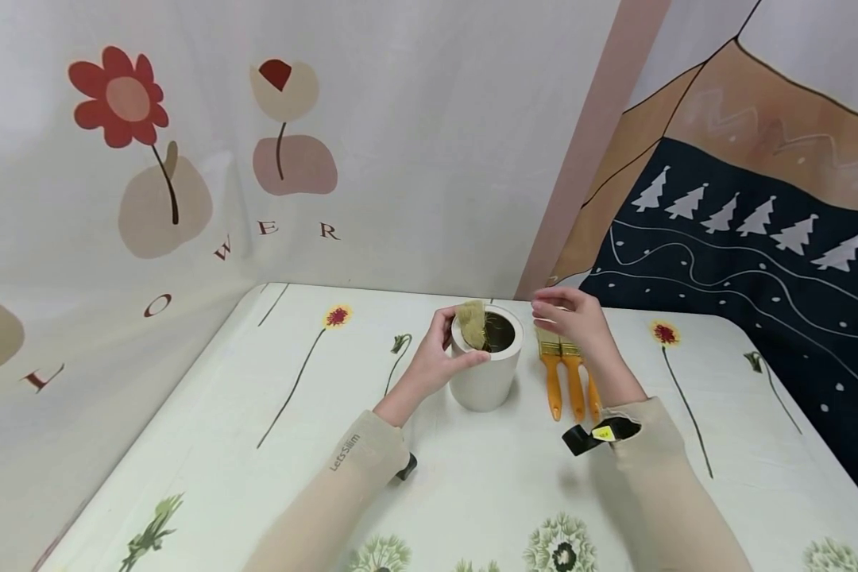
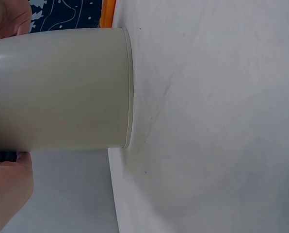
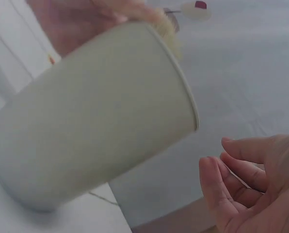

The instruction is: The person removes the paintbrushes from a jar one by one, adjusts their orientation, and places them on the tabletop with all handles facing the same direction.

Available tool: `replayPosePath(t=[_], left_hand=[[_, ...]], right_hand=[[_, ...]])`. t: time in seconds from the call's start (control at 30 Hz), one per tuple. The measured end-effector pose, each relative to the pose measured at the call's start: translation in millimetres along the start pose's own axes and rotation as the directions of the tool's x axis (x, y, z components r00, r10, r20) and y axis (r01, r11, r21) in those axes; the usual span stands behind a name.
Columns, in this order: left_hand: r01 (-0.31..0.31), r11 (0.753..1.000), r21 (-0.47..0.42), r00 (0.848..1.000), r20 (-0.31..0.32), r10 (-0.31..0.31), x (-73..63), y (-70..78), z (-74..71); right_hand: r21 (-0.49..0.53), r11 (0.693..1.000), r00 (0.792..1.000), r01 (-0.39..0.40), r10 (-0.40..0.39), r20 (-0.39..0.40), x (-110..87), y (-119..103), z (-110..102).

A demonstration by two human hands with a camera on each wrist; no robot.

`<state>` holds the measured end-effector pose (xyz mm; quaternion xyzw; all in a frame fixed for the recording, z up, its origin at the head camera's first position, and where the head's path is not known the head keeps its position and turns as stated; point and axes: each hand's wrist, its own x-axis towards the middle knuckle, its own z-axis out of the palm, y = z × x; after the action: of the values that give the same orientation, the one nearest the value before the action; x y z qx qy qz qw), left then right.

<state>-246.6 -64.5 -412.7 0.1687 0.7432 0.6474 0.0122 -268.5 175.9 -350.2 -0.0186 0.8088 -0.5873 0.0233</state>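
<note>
A white cylindrical pot (image 1: 482, 381) stands upright on the table, with a dark interior. Tan bristles (image 1: 471, 324), apparently a paintbrush's, stick up over its rim on the left; any handle is hidden inside. My left hand (image 1: 436, 357) holds the pot by its upper left side, thumb along the near rim and fingers behind. To the pot's right, my right hand (image 1: 575, 322) hovers with loosely bent fingers and holds nothing. The right wrist view also shows this hand (image 3: 256, 179) apart from the pot (image 3: 96, 111). Below it lie paintbrushes (image 1: 574, 389) with orange handles, partly covered by the hand.
The table (image 1: 314, 485) wears a white cloth printed with flowers. Behind it hangs a pale curtain (image 1: 429, 159) with printed flowers and letters. A dark blue cloth with white trees (image 1: 751, 246) hangs at the right.
</note>
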Motion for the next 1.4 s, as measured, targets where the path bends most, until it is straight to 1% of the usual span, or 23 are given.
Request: replayPosePath(t=[0.13,0.37,0.43,0.5,0.63,0.73,0.83,0.93,1.07,1.23,1.4], left_hand=[[-0.004,1.0,0.003,1.0,0.001,0.004,-0.1,0.1,0.2],[0.008,1.0,0.012,1.0,-0.002,-0.007,-0.3,1.3,0.8],[0.01,1.0,0.013,1.0,-0.002,-0.01,0.0,1.2,1.3],[0.011,1.0,0.013,1.0,0.002,-0.011,0.1,0.8,1.7],[0.009,1.0,0.012,1.0,0.006,-0.009,-0.2,1.1,2.1],[0.011,1.0,0.012,1.0,0.004,-0.011,-0.4,2.0,1.3],[0.012,1.0,0.009,1.0,0.003,-0.012,-0.3,1.9,0.3],[0.013,1.0,0.008,1.0,0.01,-0.013,0.1,0.5,-0.1],[0.015,1.0,0.0,1.0,0.016,-0.015,0.4,-0.6,0.8],[0.014,1.0,-0.019,0.999,0.029,-0.013,0.9,-1.3,1.1],[0.005,1.0,-0.025,1.0,0.023,-0.004,0.5,-0.2,0.4]], right_hand=[[0.033,0.999,0.999,0.011,-0.013,0.049,-5.4,-8,6],[0.052,0.993,0.985,0.105,-0.111,0.132,-11.4,-16,16],[0.032,0.992,0.981,0.122,-0.125,0.15,-12.5,-18,19],[-0.01,0.989,0.975,0.144,-0.141,0.172,-13.5,-20,21],[-0.095,0.973,0.951,0.21,-0.18,0.251,-14.1,-22,23],[-0.132,0.957,0.927,0.26,-0.209,0.312,-14.7,-25,23],[-0.171,0.937,0.907,0.304,-0.229,0.354,-13.7,-26,24],[-0.222,0.916,0.889,0.335,-0.229,0.397,-12.2,-28,27],[-0.283,0.892,0.869,0.353,-0.2,0.453,-10.4,-31,30],[-0.323,0.873,0.862,0.365,-0.186,0.472,-8.0,-32,35],[-0.348,0.854,0.86,0.386,-0.197,0.472,-8.0,-32,37]])
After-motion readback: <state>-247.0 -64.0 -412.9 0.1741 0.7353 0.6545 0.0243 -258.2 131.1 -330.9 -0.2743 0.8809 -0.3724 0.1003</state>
